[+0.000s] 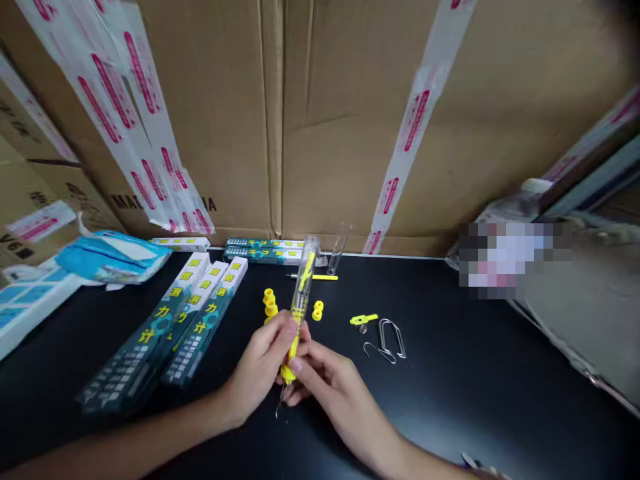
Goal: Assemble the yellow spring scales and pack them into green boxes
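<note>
1. Head view: black worktop (440, 387), backed by brown cardboard (345, 160) bearing strips of red-printed tape (405, 153).
2. Left side: three slim printed cartons (207, 320), lying side by side; beyond, one blue packet (120, 259).
3. Centre, raised over the worktop: one clear tube (302, 293) with yellow parts inside, left hand (263, 353) grasping its lower length, right hand (337, 383) grasping its yellow lower end.
4. Right of the hands: metal hooks (402, 343), near one flat yellow piece (365, 319).
5. Far right, against the cardboard: one clear bottle (520, 203), partly pixelated.
</note>
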`<state>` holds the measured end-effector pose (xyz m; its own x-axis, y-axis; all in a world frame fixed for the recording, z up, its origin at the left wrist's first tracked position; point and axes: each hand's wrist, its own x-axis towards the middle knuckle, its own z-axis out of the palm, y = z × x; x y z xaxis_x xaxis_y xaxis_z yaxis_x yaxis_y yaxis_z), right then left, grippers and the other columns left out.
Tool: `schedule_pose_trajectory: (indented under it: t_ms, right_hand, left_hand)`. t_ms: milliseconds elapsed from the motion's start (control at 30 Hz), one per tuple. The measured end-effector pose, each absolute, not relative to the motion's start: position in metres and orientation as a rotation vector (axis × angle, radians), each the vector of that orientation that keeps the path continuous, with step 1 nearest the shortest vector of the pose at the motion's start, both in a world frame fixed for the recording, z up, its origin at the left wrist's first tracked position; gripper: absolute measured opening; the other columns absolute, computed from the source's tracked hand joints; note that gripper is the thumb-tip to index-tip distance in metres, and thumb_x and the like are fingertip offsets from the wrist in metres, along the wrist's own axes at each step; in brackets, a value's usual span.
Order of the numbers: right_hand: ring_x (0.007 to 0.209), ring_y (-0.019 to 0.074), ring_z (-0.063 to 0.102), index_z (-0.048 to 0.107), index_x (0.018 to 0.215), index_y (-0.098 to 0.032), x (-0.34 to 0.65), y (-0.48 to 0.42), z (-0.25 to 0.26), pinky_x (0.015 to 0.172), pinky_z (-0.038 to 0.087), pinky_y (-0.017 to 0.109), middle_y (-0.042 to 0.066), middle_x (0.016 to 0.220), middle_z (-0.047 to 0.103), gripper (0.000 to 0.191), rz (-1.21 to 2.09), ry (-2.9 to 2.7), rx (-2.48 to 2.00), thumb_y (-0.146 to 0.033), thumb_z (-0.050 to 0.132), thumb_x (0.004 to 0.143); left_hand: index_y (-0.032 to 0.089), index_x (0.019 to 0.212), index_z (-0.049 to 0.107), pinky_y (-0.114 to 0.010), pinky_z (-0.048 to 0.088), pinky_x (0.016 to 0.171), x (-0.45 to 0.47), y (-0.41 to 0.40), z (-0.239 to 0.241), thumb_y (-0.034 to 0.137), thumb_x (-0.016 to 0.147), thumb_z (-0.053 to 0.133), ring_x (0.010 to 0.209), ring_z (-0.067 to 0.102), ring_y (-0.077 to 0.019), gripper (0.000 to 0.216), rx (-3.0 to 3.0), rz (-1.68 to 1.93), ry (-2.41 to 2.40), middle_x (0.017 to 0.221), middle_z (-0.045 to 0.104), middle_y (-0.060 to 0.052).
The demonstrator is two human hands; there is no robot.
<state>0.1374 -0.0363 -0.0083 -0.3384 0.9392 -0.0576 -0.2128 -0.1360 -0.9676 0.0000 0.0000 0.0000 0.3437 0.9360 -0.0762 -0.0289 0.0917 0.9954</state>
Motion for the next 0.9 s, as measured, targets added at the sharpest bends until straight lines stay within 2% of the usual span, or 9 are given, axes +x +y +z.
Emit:
schedule_pose_trajectory:
  t_ms: [100,233,433,600,700,900]
  right_hand:
    - [0.071,0.0158,0.068,0.063,0.091,-0.016,0.141,-0.031,-0.007,0.07,0.059,0.031,0.002,0.083,0.066,0.033,1.674,-1.115,-0.917,-0.049,0.066,0.088]
    - [0.074,0.0148,0.068,0.062,0.093,-0.017,0.145,-0.03,-0.005,0.074,0.057,0.029,0.002,0.085,0.066,0.035,1.725,-1.03,-0.886,-0.049,0.071,0.084]
    - [0.091,0.0118,0.066,0.063,0.1,-0.018,0.146,-0.031,-0.009,0.092,0.05,0.026,0.0,0.093,0.068,0.043,1.776,-0.939,-0.819,-0.029,0.089,0.068]
    - [0.089,0.0131,0.069,0.063,0.098,-0.018,0.147,-0.029,-0.009,0.093,0.051,0.028,0.0,0.094,0.069,0.042,1.796,-0.858,-0.795,-0.023,0.09,0.066]
    - [0.085,0.0135,0.071,0.064,0.099,-0.018,0.148,-0.028,-0.007,0.091,0.053,0.029,0.0,0.096,0.068,0.046,1.789,-0.828,-0.815,-0.021,0.092,0.063]
    - [0.085,0.0167,0.072,0.065,0.106,-0.016,0.149,-0.026,-0.007,0.092,0.054,0.033,0.003,0.094,0.071,0.05,1.773,-0.853,-0.861,-0.023,0.091,0.064]
  left_hand:
    - [0.016,0.085,0.06,-0.018,0.04,0.042,0.0,0.001,0.0,0.069,0.083,0.055,0.052,0.044,-0.009,0.053,1.273,0.932,0.948,0.068,0.049,0.004]
    - [0.016,0.086,0.062,-0.02,0.042,0.044,0.001,0.002,0.001,0.068,0.082,0.058,0.057,0.047,-0.0112,0.053,1.297,0.965,0.946,0.076,0.053,0.001]
    - [0.016,0.083,0.064,-0.022,0.044,0.057,0.002,0.003,0.002,0.066,0.085,0.058,0.068,0.051,-0.0141,0.05,1.313,1.032,0.964,0.077,0.057,-0.001]
    - [0.016,0.082,0.065,-0.023,0.045,0.061,0.001,0.003,0.004,0.065,0.085,0.058,0.07,0.052,-0.0147,0.05,1.302,1.053,0.966,0.077,0.058,-0.001]
    - [0.016,0.083,0.066,-0.022,0.045,0.059,0.0,0.003,0.003,0.065,0.085,0.058,0.072,0.053,-0.0153,0.05,1.28,1.052,0.963,0.08,0.059,-0.002]
    - [0.016,0.084,0.067,-0.02,0.039,0.051,-0.003,0.002,0.001,0.067,0.083,0.06,0.065,0.048,-0.0132,0.051,1.24,1.055,0.96,0.074,0.055,0.0]
